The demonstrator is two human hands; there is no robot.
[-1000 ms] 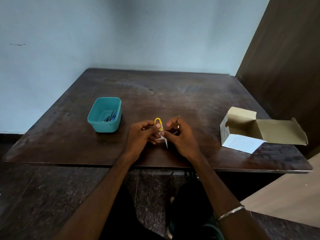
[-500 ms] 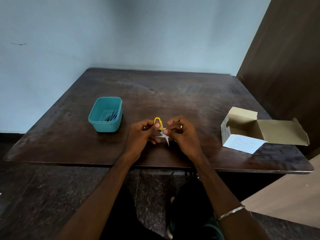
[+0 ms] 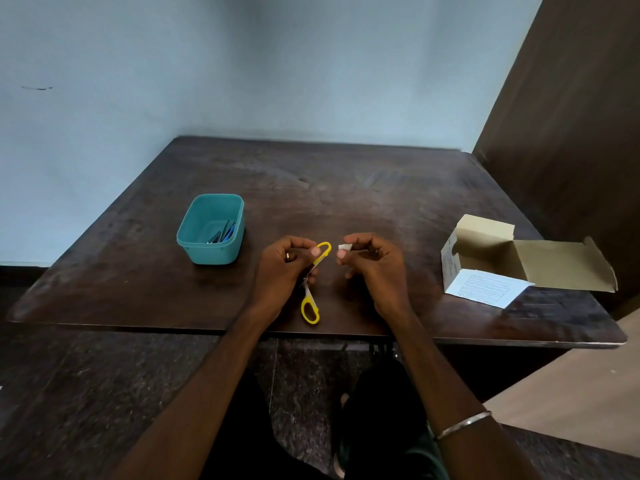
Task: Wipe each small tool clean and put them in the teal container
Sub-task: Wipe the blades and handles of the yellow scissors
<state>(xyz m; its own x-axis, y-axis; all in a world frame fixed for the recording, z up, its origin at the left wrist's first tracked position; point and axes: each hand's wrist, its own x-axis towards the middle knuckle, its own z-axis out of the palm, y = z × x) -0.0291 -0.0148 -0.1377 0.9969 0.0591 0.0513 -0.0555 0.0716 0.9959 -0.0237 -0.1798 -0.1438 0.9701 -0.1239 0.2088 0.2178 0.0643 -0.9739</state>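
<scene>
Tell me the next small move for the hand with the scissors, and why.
Probably carry the yellow-handled scissors left and drop them into the teal container. The left hand grips them alone, the right hand has drawn its small white wipe clear, and other tools already lie there.

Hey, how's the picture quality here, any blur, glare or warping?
Head view: dim, soft light; wide-angle warping bends the table edges; faint sheen on its surface, no harsh glare; hands and yellow scissors fairly sharp; tools inside the teal container too small to identify.

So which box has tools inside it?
The teal container on the left holds small tools. The cardboard box on the right lies open, with none visible inside.
</scene>
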